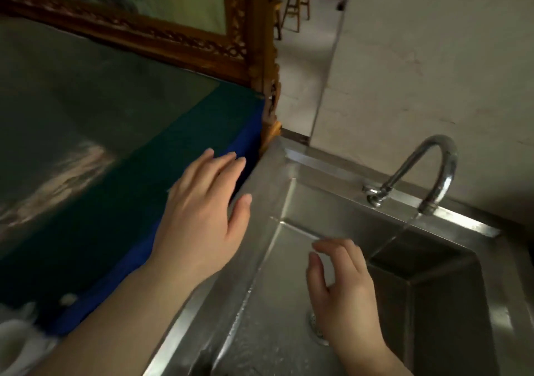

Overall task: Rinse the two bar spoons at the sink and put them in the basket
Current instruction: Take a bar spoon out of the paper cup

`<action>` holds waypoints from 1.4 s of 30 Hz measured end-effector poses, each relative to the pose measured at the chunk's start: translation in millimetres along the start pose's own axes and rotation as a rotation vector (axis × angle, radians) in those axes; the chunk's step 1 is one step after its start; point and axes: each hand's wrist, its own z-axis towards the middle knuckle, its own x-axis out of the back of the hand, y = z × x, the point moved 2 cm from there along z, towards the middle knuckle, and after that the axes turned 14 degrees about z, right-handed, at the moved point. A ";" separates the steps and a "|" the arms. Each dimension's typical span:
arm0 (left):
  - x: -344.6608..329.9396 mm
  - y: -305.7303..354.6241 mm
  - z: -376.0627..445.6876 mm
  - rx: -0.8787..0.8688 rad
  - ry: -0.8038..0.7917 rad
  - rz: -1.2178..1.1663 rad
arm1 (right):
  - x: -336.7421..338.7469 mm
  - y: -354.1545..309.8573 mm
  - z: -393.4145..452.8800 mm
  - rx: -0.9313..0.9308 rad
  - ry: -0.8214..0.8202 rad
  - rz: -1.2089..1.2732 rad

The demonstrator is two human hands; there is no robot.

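Two bare hands are seen and neither holds anything; no bar spoon and no basket can be made out in the head view, so their place cannot be told. The right hand (345, 286) is held over the basin of the steel sink (291, 173), fingers loosely curled and the thumb apart from them, released and empty. Just beneath its wrist the round drain (315, 329) is partly covered. Beyond this hand and to its right, a thin stream of water (396, 235) is seen falling from the curved tap (427, 170), which is mounted on the sink's back ledge; the stream passes close by the fingertips without clearly touching them. The left hand (199, 216) is spread flat and open, palm down, over the edge where the sink rim meets the dark counter (86, 109). A blue cloth (130, 263) is draped along the counter edge under this hand and forearm. Ahead of the left hand, a carved wooden frame (173, 37) is set at the back of the counter. Near the left elbow, blurred white objects (14, 341) are seen.
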 end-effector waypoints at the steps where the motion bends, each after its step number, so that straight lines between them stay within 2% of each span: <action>1: 14.8 -14.4 -8.3 0.038 0.018 0.005 | -11.1 -16.4 6.0 0.042 -0.028 0.046; 4: 56.2 -60.5 -39.4 0.161 0.053 0.019 | -52.3 -58.9 11.1 0.097 -0.145 0.172; 8: 104.2 -136.0 -97.2 0.389 0.062 0.067 | -117.9 -109.8 -12.4 0.041 -0.369 0.313; 12: 119.0 -202.6 -165.8 0.599 0.060 0.073 | -180.1 -138.1 -53.1 -0.279 -0.683 0.328; 14: 112.6 -223.8 -196.3 0.675 0.046 0.069 | -205.1 -141.6 -70.6 -0.483 -0.753 0.296; 18: 80.5 -249.7 -252.8 0.820 -0.055 -0.051 | -241.6 -148.8 -92.2 -0.735 -0.757 0.332; 21: 46.5 -255.4 -280.6 0.874 -0.151 -0.210 | -253.7 -153.5 -95.8 -0.860 -0.632 0.456; 25: 11.4 -250.1 -292.0 0.856 -0.254 -0.392 | -265.4 -162.7 -92.0 -0.767 -0.483 0.392; 30: -21.3 -247.4 -285.8 0.878 -0.217 -0.499 | -278.0 -169.7 -79.7 -0.647 -0.369 0.331; 36: -40.0 -252.5 -284.8 0.917 -0.189 -0.532 | -286.2 -164.4 -66.4 -0.618 -0.425 0.353; 42: -45.2 -256.2 -287.1 0.869 -0.168 -0.535 | -281.8 -162.4 -65.1 -0.648 -0.431 0.411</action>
